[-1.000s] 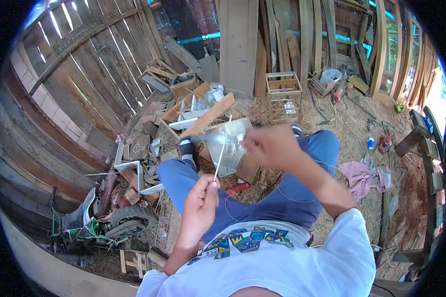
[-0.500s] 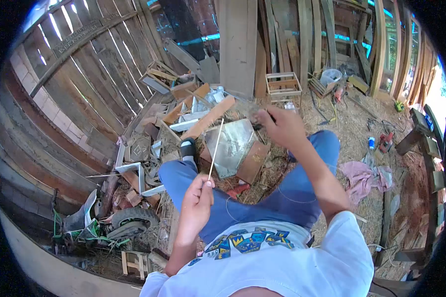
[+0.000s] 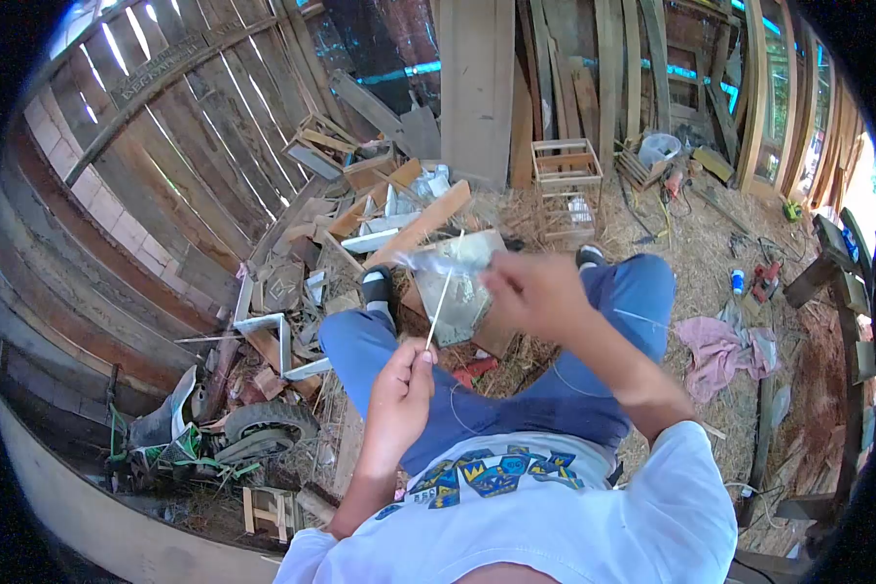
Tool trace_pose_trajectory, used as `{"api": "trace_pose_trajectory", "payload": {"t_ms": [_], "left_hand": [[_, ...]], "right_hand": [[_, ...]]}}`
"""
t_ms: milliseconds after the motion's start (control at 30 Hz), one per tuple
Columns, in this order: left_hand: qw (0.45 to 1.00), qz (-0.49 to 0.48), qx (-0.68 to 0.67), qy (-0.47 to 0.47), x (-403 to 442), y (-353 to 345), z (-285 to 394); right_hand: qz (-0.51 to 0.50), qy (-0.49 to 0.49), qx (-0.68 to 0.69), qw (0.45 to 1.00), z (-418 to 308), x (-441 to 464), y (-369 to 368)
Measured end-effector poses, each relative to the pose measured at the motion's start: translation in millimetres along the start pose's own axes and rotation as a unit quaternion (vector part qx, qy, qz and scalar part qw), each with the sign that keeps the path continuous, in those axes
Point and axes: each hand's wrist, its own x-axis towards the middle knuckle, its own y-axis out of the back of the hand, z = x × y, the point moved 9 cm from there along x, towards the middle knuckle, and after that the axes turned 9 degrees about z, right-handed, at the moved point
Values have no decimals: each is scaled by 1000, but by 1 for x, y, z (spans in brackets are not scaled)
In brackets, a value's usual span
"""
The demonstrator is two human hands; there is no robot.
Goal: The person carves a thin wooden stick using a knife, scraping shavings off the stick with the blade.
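Note:
A thin pale stick [image 3: 442, 304] slants upward from my left hand [image 3: 405, 384], whose thumb and fingers are pinched round its lower end. To the right of the stick, my right hand [image 3: 535, 292] is closed on a blade-like tool [image 3: 433, 263], which is smeared by motion and crosses the stick near its upper end. Below and beyond them, a flat grey panel [image 3: 457, 316] lies on the ground between my legs. A thin line loops over my thighs.
Wood scraps and an orange-brown board [image 3: 423, 226] lie ahead. A small wooden frame [image 3: 566, 163] stands beyond my right foot. At right are a pink cloth [image 3: 709, 355], a blue bottle [image 3: 738, 282] and a red tool [image 3: 766, 280]. A wheel [image 3: 271, 425] sits at left.
Half a second ago my right hand was farther right, clear of the stick. It has swung left and the tool crosses the stick again. My left hand has shifted slightly right.

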Motion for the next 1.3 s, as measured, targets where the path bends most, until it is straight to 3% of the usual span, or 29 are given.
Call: {"api": "trace_pose_trajectory", "payload": {"t_ms": [100,133,200,267,300,333,400,433,500,533,600,667,767,1100,1167,1233,1300], "left_hand": [[1000,-6,-21,-4,-1,-2,7],[1000,1,-17,-10,1,1,5],[999,14,-17,-26,6,6,7],[985,-8,-154,83,9,6,-7],[985,-2,-153,80,14,8,-5],[968,-16,-240,67,18,4,1],[919,-42,-390,18,31,5,6],[919,-41,-391,16,36,4,12],[909,80,-408,-31,46,21,25],[896,56,-440,-40,53,25,26],[895,75,-433,-75,57,29,33],[897,115,-404,-137,58,37,37],[885,160,-409,-155,51,38,48],[900,167,-367,-167,45,31,45],[862,331,-322,-211,25,56,48],[844,372,-302,-241,9,69,53],[825,433,-95,-350,-16,80,78]], "right_hand": [[-38,25,23,999,0,-16,-18],[-30,-57,-73,995,46,-10,-27],[11,-98,-68,993,89,-4,-14],[59,-134,-55,988,111,4,-10],[55,-188,65,979,117,-5,-21],[46,-243,183,951,115,-17,-32],[45,-266,262,927,88,-23,-37],[49,-285,334,897,74,-23,-38],[43,-310,378,871,56,-27,-38],[19,-355,419,835,47,-34,-43],[-4,-409,469,783,34,-46,-58],[-13,-406,472,782,18,-50,-62],[-28,-400,480,781,-3,-51,-61],[20,-403,546,734,-5,-31,-35],[28,-405,562,721,3,-27,-25],[27,-391,541,744,8,-23,-15],[15,-390,533,751,12,-23,-12]]}}
